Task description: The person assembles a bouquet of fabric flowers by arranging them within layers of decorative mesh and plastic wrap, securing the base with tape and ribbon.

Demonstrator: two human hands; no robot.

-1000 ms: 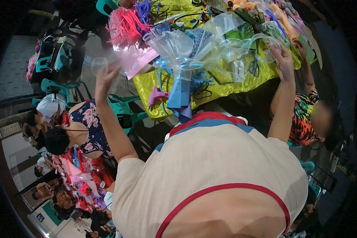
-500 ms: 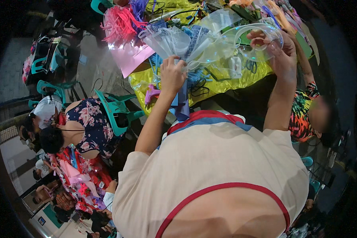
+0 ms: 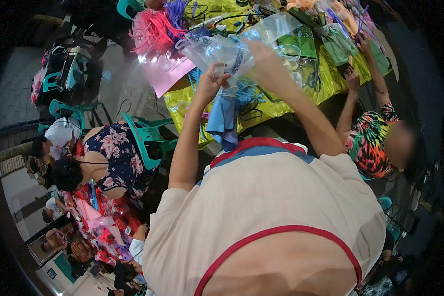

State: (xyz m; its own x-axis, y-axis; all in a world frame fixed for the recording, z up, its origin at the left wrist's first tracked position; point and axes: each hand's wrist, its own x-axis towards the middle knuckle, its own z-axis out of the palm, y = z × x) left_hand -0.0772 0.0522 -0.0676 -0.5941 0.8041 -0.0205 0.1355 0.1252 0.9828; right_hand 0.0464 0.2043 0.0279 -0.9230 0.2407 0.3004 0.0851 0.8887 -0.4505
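Observation:
My left hand [image 3: 213, 80] grips a bouquet wrap of clear plastic [image 3: 195, 52] above a folded blue paper lower part [image 3: 222, 118]. My right hand [image 3: 268, 64], smeared by motion, is at the wrap's upper right; its fingers and whatever they hold are unclear. Faint blue glints show in the clear plastic by that hand. Light-blue stems [image 3: 246, 96] lie beside the bouquet, along with a black cord [image 3: 249, 112]. A pink glue gun [image 3: 192, 116] is partly hidden by my left forearm, and scissors [image 3: 314, 79] lie to the right.
A yellow-covered table [image 3: 182, 99] carries pink fringed stems [image 3: 150, 34], pink sheets [image 3: 167, 74] and green wraps [image 3: 338, 44]. A co-worker in a bright patterned top [image 3: 370, 138] reaches in from the right. Green chairs [image 3: 143, 138] and other people, one in a floral top [image 3: 116, 153], are at the left.
My left hand has moved from the far left onto the bouquet. My right hand, holding the clear looped strand up at the right earlier, has swung left to the bouquet's top.

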